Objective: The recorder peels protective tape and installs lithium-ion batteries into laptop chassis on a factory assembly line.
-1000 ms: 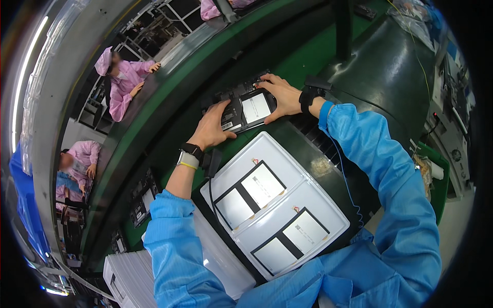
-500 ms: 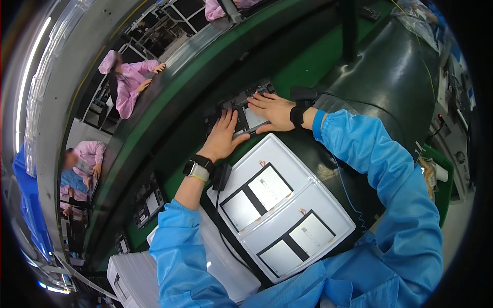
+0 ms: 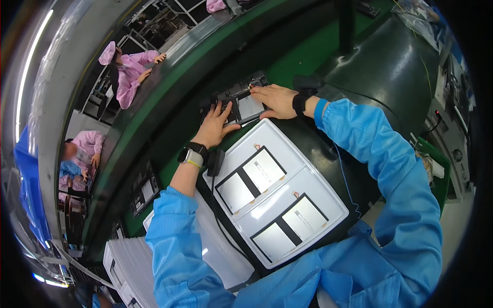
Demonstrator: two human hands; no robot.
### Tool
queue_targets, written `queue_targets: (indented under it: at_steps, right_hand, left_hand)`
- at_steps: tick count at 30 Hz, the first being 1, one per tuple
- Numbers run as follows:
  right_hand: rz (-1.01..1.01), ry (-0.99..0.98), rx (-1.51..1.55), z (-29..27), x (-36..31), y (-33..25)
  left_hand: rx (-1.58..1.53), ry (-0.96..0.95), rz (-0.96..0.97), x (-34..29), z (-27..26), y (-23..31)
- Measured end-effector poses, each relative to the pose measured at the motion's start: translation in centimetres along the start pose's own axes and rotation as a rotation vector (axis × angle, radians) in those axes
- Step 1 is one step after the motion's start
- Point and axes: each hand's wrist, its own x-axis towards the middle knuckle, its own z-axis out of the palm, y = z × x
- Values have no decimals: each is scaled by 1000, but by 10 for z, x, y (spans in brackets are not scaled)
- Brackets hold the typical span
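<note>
An opened laptop base (image 3: 236, 93) lies on the green conveyor ahead of me, dark with exposed parts. A pale flat battery pack (image 3: 249, 106) shows in it between my hands. My left hand (image 3: 215, 126) rests on the left part of the base, its fingers spread and thumb along the near edge. Over the right side lies my right hand (image 3: 277, 101), fingers stretched out flat and close together at the battery's edge. The fingers hide parts of the base. Nearer me, a white tray (image 3: 339, 211) holds two black-and-silver battery packs, an upper one (image 3: 264, 169) and a lower one (image 3: 305, 217).
Another opened laptop base (image 3: 145, 190) sits on the conveyor to the left. Stacked white trays (image 3: 126, 267) stand at lower left. A black cable (image 3: 218, 218) runs along the tray's left side. A green bin (image 3: 441, 172) is at right. Two people in pink work across the line.
The view has shifted, so the tray and base appear slightly higher and further left. My right fingers have drawn closer together. Both hands remain on the laptop base.
</note>
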Motion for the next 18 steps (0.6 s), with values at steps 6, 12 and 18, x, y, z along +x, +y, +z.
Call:
queue_targets:
  at_steps: [6,12,18]
  right_hand:
    - [124,108,227,-19,11,-19]
    - [36,141,408,-61,-69,-74]
    - [601,420,-48,-71,-129,-22]
  left_hand:
    - [-118,-1,-221,-11,-6,-6]
    - [-237,215,-111,-91,-68,41]
    - [-290,30,-21,-142,-56,119]
